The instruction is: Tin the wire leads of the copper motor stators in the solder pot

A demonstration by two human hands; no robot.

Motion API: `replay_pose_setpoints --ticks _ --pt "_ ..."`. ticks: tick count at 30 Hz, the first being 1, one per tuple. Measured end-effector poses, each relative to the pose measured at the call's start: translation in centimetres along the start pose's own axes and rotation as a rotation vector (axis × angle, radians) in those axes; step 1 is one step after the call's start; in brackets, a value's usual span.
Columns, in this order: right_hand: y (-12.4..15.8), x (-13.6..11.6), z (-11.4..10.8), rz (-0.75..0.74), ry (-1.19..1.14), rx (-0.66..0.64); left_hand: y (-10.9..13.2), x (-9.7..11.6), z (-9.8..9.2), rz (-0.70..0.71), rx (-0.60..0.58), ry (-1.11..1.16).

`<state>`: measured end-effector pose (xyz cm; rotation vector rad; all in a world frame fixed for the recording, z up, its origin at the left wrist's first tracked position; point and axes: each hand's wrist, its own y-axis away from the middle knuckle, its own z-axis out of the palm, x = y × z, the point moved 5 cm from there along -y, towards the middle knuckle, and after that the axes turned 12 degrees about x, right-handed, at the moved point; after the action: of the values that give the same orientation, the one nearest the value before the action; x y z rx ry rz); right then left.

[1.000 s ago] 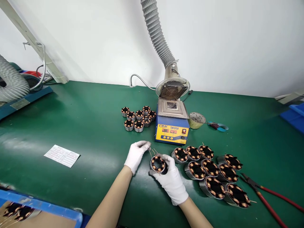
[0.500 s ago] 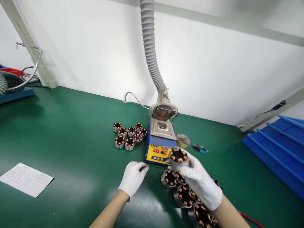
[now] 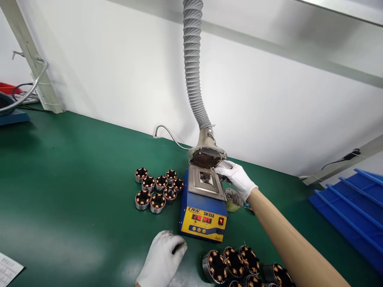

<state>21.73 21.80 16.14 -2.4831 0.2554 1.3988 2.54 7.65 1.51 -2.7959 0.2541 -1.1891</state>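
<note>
Reaching across the worktop (image 3: 74, 179), the right hand (image 3: 237, 180) closes its grip on a mostly hidden grey metal part (image 3: 226, 164) at the solder pot's (image 3: 206, 201) back right corner, with the pot's opening just to its left. The left hand (image 3: 161, 259) rests loosely curled well in front of the pot, and its contents cannot be told.

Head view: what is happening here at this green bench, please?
A person in white gloves works at a blue-and-yellow solder pot. The right hand reaches over its square bath, just below the fume extraction hood; whatever it grips is mostly hidden. The left hand rests curled on the green mat. Wound stators sit left of the pot, more in front of it.
</note>
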Motion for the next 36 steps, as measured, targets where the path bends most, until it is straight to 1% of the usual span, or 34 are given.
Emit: replay_pose_setpoints --ticks 4,7,11,15,22,29,36 --pt "-1.1 -0.6 1.4 -0.042 0.113 -0.011 -0.1 0.1 0.0 -0.004 -0.041 -0.010" --pt "-1.5 -0.7 2.1 -0.088 0.208 -0.016 -0.1 0.1 0.0 0.007 -0.038 -0.012" --pt "-1.7 -0.5 2.5 -0.121 0.336 -0.007 -0.1 0.0 0.2 0.028 -0.023 -0.003" --pt "-1.7 -0.3 2.8 -0.115 0.403 -0.024 0.1 -0.2 0.3 0.008 -0.019 -0.001" --pt "-1.4 -0.5 3.0 -0.111 0.438 -0.033 0.2 -0.5 0.5 0.038 0.036 0.028" --pt "-1.5 -1.0 2.6 -0.120 0.444 -0.026 0.3 -0.6 0.5 0.067 0.099 0.033" --pt "-1.4 -0.6 2.9 -0.123 0.430 -0.026 0.3 -0.3 0.3 0.076 0.099 0.048"
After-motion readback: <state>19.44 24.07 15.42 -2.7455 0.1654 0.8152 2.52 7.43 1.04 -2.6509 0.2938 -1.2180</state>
